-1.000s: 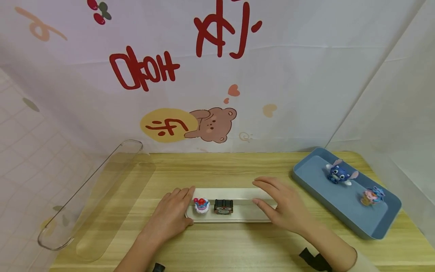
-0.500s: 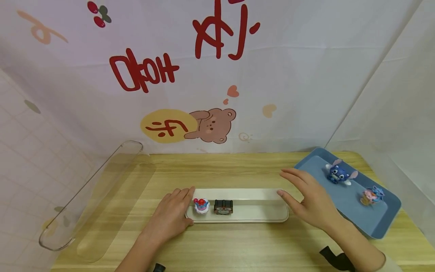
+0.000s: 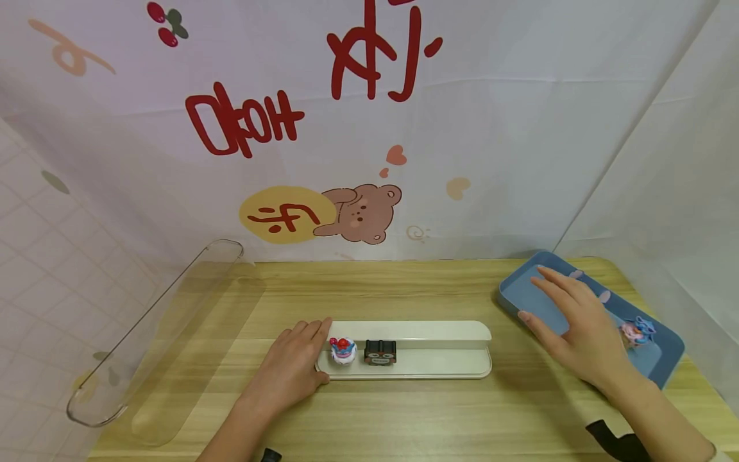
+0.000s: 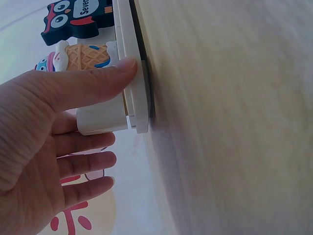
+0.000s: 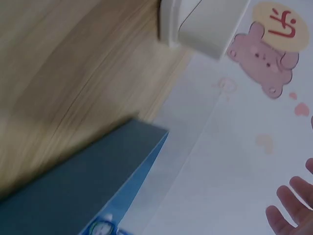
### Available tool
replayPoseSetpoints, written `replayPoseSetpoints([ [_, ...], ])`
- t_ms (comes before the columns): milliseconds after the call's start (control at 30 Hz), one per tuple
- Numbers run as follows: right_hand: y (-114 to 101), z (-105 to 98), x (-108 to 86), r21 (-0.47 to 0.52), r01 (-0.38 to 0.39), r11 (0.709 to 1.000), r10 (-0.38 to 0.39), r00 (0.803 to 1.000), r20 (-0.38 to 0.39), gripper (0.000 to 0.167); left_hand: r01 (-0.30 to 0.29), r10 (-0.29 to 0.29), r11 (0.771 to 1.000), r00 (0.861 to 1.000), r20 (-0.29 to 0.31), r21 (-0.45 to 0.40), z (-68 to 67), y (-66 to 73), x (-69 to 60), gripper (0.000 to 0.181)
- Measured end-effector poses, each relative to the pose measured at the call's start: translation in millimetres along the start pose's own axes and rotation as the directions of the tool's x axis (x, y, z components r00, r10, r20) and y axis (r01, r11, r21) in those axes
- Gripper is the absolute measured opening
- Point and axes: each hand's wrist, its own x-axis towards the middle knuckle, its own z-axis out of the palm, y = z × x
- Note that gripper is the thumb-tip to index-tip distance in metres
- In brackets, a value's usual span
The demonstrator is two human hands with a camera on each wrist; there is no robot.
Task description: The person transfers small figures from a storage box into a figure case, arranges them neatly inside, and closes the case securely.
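Note:
My left hand (image 3: 291,359) holds the left end of a cream-white stepped display stand (image 3: 444,364). In the left wrist view its thumb presses the front edge, with the other fingers behind. On the lower step sit a toy ice-cream figure (image 3: 343,351) with red balls on top and a black owl-shaped block (image 3: 380,360). My right hand (image 3: 580,333) hovers over the blue tray (image 3: 519,289), fingers apart, holding nothing. It mostly hides a blue big-eared figurine, whose ear (image 3: 604,296) shows. A pink-and-blue cone figurine (image 3: 637,332) lies beside it in the tray.
A clear plastic cover (image 3: 190,333) stands at the left of the wooden table (image 3: 404,420). A printed white cloth (image 3: 491,154) hangs behind the table. Dark straps (image 3: 614,439) show near both forearms.
My right hand has moved right, from above the stand's right end to above the blue tray, now covering most of the blue figurine. The left hand stays on the stand.

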Motion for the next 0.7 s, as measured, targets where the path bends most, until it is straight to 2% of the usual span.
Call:
replayPoseSetpoints([
  [200,24.9,-13.4,-6.2,-0.055,-0.070,0.996,0.072,0.997,0.026,0.082,0.000,0.000,1.000,1.000,-0.011,0.004,0.4,0.0,-0.5,0.098],
  [367,47.7,-22.4,-11.9,-0.091,-0.161,0.983,0.169,0.982,0.089,0.080,0.000,0.000,1.000,1.000,-0.013,0.004,0.8,-0.3,-0.4,0.098],
  [533,69.6,-28.2,-14.9,-0.144,-0.250,0.958,0.272,0.948,0.167,0.083,-0.005,0.005,1.000,1.000,-0.018,0.002,1.2,-0.3,0.0,0.098],
  [700,87.6,-32.4,-14.6,-0.194,-0.285,0.938,0.326,0.918,0.225,0.077,-0.008,0.008,1.000,1.000,-0.021,0.007,0.9,-0.2,-0.3,0.097],
])
